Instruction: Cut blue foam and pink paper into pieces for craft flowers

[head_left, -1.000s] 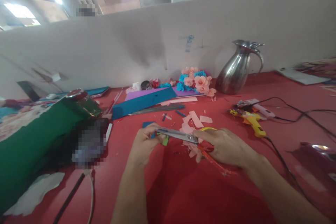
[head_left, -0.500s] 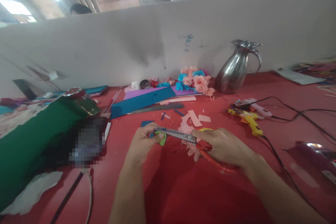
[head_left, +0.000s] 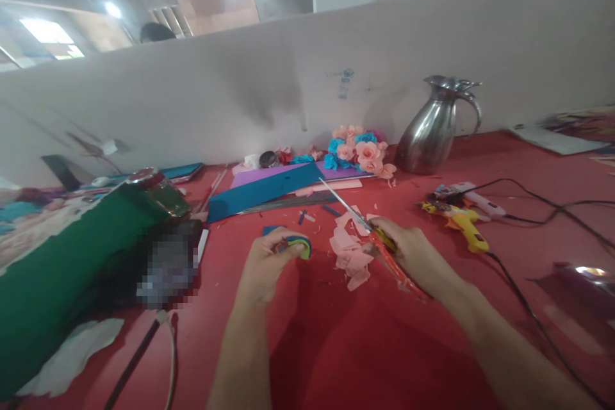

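Note:
Between the thumb and fingers of my left hand [head_left: 266,264] is a small curved piece of green and blue paper [head_left: 302,247], its far part covered by the fingers. My right hand [head_left: 412,250] is wrapped round a pair of scissors [head_left: 350,209] with red and yellow handles. Their blades point up and to the left, apart from the paper piece. Pink paper scraps [head_left: 350,256] lie on the red table [head_left: 336,339] between the two hands. A bit of blue paper [head_left: 273,230] shows just behind my left hand.
Behind are a long blue paper strip [head_left: 264,191], pink and blue paper flowers [head_left: 368,152] and a steel jug [head_left: 428,131]. Right, a yellow glue gun [head_left: 464,224] and a pink one [head_left: 485,202] trail cables. Left stand a jar [head_left: 161,193] and a green box [head_left: 62,269].
The scissors have come away from the paper piece, and their blades have swung upward. My right hand has shifted slightly right. My left hand still pinches the paper.

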A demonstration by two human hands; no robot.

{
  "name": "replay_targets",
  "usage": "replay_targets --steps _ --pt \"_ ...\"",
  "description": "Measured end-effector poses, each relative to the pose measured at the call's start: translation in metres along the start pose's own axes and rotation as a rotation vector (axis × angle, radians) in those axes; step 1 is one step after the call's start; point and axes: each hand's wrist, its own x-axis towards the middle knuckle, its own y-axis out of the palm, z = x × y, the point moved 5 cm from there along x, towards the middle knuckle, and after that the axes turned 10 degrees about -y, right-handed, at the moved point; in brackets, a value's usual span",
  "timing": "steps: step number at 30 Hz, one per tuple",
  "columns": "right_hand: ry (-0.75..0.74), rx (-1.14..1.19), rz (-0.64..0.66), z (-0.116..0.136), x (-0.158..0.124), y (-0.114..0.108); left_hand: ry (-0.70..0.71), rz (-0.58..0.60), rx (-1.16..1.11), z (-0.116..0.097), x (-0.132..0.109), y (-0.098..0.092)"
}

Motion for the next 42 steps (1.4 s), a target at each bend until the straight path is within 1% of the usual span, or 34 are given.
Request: replay_targets --steps 2,5,7,9,10,12,13,15,17,19,21,23,24,26,28,29,31,32,33,35,36,39,42 --pt "0.055 0.012 -0.050 -0.004 0.001 -0.001 -0.019 -0.017 -0.003 -0.001 0.000 0.002" --pt "0.143 -0.044 -0.083 -0.012 0.001 -0.001 -0.060 -0.031 -0.037 0.000 -0.001 0.005" --pt "0.184 0.031 -0.119 -0.013 0.001 0.001 -0.094 -0.020 -0.062 0.002 -0.001 0.007" --pt "0.236 0.262 -0.188 -0.009 0.001 0.005 -0.121 0.004 -0.082 0.005 -0.001 0.012" --pt "0.266 0.416 -0.223 -0.006 0.001 0.008 -0.131 0.016 -0.091 0.007 -0.001 0.015" --pt "0.332 0.734 -0.253 0.003 0.000 0.020 -0.152 0.050 -0.095 0.011 -0.001 0.023" --pt "0.330 0.873 -0.254 0.008 0.001 0.026 -0.168 0.073 -0.091 0.013 -0.001 0.028" --pt "0.291 1.072 -0.251 0.018 0.003 0.035 -0.202 0.126 -0.072 0.017 -0.002 0.037" --pt "0.263 1.165 -0.221 0.023 0.004 0.042 -0.229 0.192 -0.046 0.018 -0.004 0.045" --pt "0.266 1.197 -0.204 0.023 0.003 0.046 -0.245 0.254 -0.018 0.017 -0.006 0.050" --pt "0.277 1.213 -0.219 0.020 0.003 0.048 -0.239 0.299 0.005 0.015 -0.007 0.049" --pt "0.271 1.236 -0.255 0.016 0.002 0.049 -0.216 0.304 0.014 0.014 -0.005 0.044" --pt "0.268 1.248 -0.269 0.015 0.002 0.049 -0.203 0.285 0.018 0.015 -0.003 0.039" --pt "0.274 1.260 -0.307 0.011 0.002 0.050 -0.185 0.208 0.042 0.020 0.003 0.029" --pt "0.294 1.236 -0.337 0.009 0.002 0.051 -0.157 0.099 0.107 0.024 0.008 0.020" --pt "0.306 1.221 -0.356 0.008 0.002 0.050 -0.117 0.023 0.143 0.024 0.010 0.016" --pt "0.321 1.205 -0.384 0.008 0.003 0.050 -0.031 -0.090 0.192 0.021 0.010 0.015" --pt "0.324 1.213 -0.388 0.009 0.003 0.050 -0.007 -0.107 0.187 0.019 0.008 0.018" --pt "0.322 1.227 -0.390 0.011 0.003 0.051 -0.016 -0.078 0.159 0.018 0.005 0.023" --pt "0.296 1.255 -0.398 0.014 0.003 0.053 -0.097 0.030 0.040 0.018 0.000 0.036" --pt "0.276 1.268 -0.403 0.015 0.003 0.054 -0.128 0.064 -0.002 0.017 -0.003 0.042" --pt "0.210 1.271 -0.422 0.019 0.003 0.057 -0.155 0.082 -0.049 0.015 -0.008 0.051" --pt "0.175 1.228 -0.372 0.023 0.003 0.059 -0.170 0.109 -0.093 0.015 -0.010 0.053"
